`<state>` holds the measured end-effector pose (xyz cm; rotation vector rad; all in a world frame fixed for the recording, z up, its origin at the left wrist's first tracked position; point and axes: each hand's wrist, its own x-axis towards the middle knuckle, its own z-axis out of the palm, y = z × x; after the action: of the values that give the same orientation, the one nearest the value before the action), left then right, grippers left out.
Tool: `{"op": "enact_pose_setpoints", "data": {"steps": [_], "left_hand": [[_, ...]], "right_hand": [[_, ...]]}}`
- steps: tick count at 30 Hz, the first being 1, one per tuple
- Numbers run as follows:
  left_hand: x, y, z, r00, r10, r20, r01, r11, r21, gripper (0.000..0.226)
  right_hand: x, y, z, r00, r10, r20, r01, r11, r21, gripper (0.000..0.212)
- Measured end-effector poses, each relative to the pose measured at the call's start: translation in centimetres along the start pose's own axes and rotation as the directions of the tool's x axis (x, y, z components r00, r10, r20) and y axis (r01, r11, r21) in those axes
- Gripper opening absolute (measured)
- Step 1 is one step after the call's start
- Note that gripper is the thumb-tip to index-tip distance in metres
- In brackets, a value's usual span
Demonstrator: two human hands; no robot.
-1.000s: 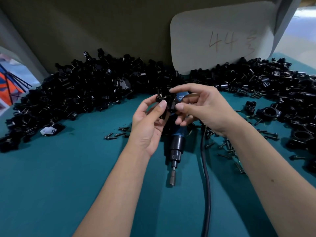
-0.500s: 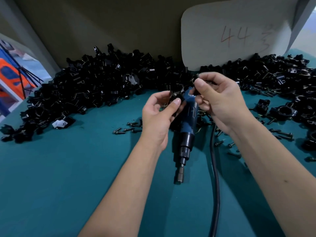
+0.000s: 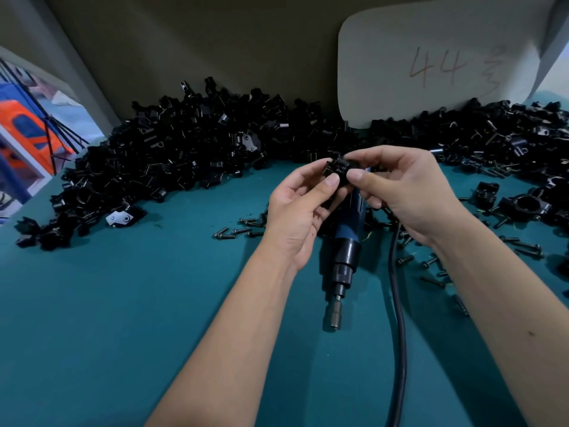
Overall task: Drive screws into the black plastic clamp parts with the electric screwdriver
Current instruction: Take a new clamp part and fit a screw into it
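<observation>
Both hands, left hand [image 3: 295, 211]; right hand [image 3: 409, 192], pinch clamp part [image 3: 337, 171].

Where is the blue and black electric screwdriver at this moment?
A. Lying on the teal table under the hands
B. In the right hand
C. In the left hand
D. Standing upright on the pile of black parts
A: the blue and black electric screwdriver lies on the teal table, while the left hand and right hand pinch a small black plastic clamp part above it.
</observation>
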<state>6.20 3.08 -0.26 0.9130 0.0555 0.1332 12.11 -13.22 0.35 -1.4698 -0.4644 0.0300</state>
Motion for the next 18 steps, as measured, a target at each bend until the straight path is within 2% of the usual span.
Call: {"op": "enact_pose_setpoints", "data": {"steps": [4, 10, 14, 18], "left_hand": [[0.0, -0.2, 0.0, 1.0, 0.002, -0.022, -0.001, 1.0, 0.024, 0.026], [0.2, 0.1, -0.3, 1.0, 0.028, -0.008, -0.028, 0.998, 0.056, 0.024], [0.2, 0.9, -0.8, 1.0, 0.021, 0.007, -0.021, 0.999, 0.047, 0.023], [0.3, 2.5, -1.9, 0.999, 0.038, 0.005, -0.039, 0.996, 0.084, 0.007]], "right_hand": [[0.0, 0.0, 0.1, 0.995, -0.017, -0.101, 0.023, 0.998, 0.054, 0.014], [-0.3, -0.4, 1.4, 1.0, 0.021, -0.001, -0.021, 0.999, 0.041, 0.031], [-0.3, -0.7, 2.4, 1.0, 0.022, 0.001, -0.022, 0.996, 0.085, 0.03], [0.1, -1.1, 4.4, 0.999, 0.022, 0.032, -0.025, 0.995, 0.092, 0.028]]}}
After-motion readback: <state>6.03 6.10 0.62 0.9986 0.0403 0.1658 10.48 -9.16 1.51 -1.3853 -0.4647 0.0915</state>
